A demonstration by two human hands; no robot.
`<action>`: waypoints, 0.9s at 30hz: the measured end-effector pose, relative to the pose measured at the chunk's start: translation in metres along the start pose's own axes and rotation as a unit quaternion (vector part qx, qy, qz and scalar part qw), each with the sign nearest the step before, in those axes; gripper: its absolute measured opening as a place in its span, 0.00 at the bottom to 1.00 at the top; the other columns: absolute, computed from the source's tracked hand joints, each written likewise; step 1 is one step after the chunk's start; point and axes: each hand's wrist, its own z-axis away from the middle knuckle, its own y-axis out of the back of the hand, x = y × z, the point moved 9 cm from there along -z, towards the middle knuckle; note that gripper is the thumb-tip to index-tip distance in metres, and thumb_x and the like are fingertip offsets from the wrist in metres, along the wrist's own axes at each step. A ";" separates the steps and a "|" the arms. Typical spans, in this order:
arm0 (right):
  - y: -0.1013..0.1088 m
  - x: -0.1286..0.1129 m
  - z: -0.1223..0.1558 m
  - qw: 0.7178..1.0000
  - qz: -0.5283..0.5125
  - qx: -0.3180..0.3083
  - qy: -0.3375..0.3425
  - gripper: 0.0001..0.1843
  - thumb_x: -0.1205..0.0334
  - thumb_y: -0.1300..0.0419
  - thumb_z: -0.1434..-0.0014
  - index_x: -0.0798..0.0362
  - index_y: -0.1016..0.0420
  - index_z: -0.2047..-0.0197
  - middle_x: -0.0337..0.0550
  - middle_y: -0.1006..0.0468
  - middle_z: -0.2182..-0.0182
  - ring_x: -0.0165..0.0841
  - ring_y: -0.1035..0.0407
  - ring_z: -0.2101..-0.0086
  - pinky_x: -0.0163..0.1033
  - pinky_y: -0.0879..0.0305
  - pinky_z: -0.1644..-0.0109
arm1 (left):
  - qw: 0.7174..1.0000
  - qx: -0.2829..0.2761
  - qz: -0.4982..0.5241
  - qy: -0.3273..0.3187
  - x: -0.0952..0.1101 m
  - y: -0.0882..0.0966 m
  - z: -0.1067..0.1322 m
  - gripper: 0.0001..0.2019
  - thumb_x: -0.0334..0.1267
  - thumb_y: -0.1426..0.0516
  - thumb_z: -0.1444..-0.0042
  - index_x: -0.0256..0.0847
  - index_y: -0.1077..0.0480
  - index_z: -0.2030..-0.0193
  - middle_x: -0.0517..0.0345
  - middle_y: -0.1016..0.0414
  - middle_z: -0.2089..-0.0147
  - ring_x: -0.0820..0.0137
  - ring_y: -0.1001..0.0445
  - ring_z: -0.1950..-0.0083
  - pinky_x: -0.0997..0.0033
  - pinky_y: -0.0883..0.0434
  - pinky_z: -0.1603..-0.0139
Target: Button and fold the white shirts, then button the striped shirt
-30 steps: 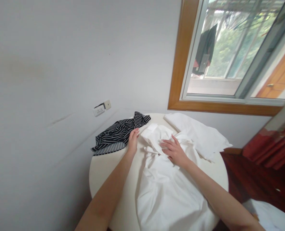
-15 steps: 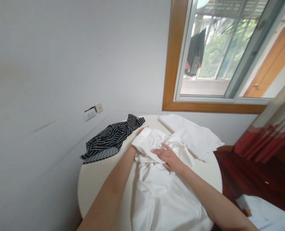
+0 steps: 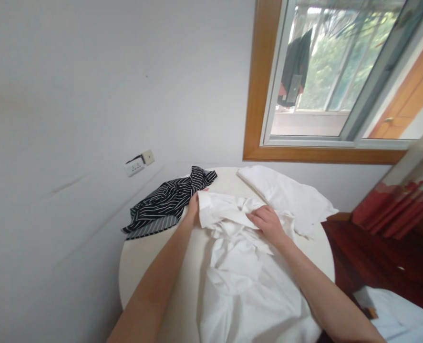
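Note:
A white shirt (image 3: 240,286) lies spread over the round table, its upper part bunched into creases and its lower part reaching the bottom of the picture. At the far left corner of its collar-like band, my left hand (image 3: 194,208) grips the cloth, with most of its fingers hidden behind the fabric. My right hand (image 3: 269,226) is closed on the same band farther right, fingers curled over the edge. Between the two hands the band is stretched roughly straight.
Beside my left hand lies a crumpled black-and-white striped garment (image 3: 171,197). A folded white garment (image 3: 286,195) rests at the back right of the round white table (image 3: 143,271). White cloth (image 3: 393,309) shows low at the right. Wall and window frame (image 3: 322,155) stand behind.
My right hand has moved right and gone from spread fingers to a grip on the shirt. My left hand has shifted slightly left, and the band is now straighter.

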 end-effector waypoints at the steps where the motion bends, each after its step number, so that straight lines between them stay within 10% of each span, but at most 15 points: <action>1: 0.003 0.009 0.001 1.000 0.015 -0.002 -0.020 0.17 0.61 0.55 0.34 0.49 0.26 0.52 0.46 0.23 0.64 0.34 0.32 0.63 0.44 0.43 0.52 | 0.999 0.019 -0.012 -0.022 0.005 0.011 0.000 0.17 0.47 0.42 0.48 0.36 0.25 0.60 0.51 0.22 0.58 0.61 0.26 0.52 0.62 0.31 0.49; 5: 0.013 0.045 0.005 0.992 0.070 -0.025 -0.105 0.15 0.59 0.49 0.36 0.49 0.25 0.51 0.46 0.23 0.62 0.35 0.32 0.61 0.43 0.46 0.51 | 0.988 0.042 -0.082 -0.123 0.039 0.038 0.011 0.15 0.41 0.42 0.53 0.40 0.25 0.58 0.51 0.24 0.49 0.61 0.30 0.44 0.61 0.38 0.40; 12: 0.037 0.078 0.007 0.961 0.157 0.000 -0.229 0.14 0.60 0.47 0.38 0.50 0.25 0.52 0.45 0.24 0.65 0.36 0.34 0.62 0.42 0.51 0.55 | 0.988 -0.016 -0.017 -0.153 0.090 0.029 0.044 0.03 0.37 0.44 0.52 0.42 0.34 0.72 0.56 0.23 0.52 0.61 0.29 0.46 0.62 0.34 0.45; 17: 0.024 0.091 0.013 0.946 0.168 -0.028 -0.277 0.12 0.61 0.46 0.39 0.49 0.25 0.55 0.44 0.23 0.65 0.37 0.35 0.62 0.41 0.52 0.59 | 0.997 -0.068 0.016 -0.015 0.064 0.010 0.063 0.10 0.44 0.41 0.53 0.43 0.32 0.65 0.58 0.23 0.65 0.61 0.25 0.57 0.66 0.29 0.58; 23: 0.013 0.109 0.031 0.928 0.145 -0.033 -0.341 0.14 0.55 0.47 0.38 0.48 0.26 0.52 0.44 0.22 0.62 0.39 0.34 0.60 0.41 0.51 0.58 | 0.982 -0.158 0.085 0.051 0.031 0.001 0.067 0.30 0.64 0.50 0.48 0.40 0.28 0.53 0.47 0.24 0.52 0.55 0.31 0.42 0.56 0.33 0.44; 27: 0.010 0.113 0.035 0.929 0.120 -0.033 -0.349 0.14 0.56 0.49 0.37 0.49 0.24 0.56 0.43 0.21 0.63 0.38 0.33 0.61 0.40 0.49 0.60 | 0.993 -0.111 0.029 -0.002 0.018 0.017 0.057 0.30 0.50 0.39 0.53 0.44 0.35 0.43 0.50 0.30 0.41 0.57 0.34 0.39 0.58 0.36 0.40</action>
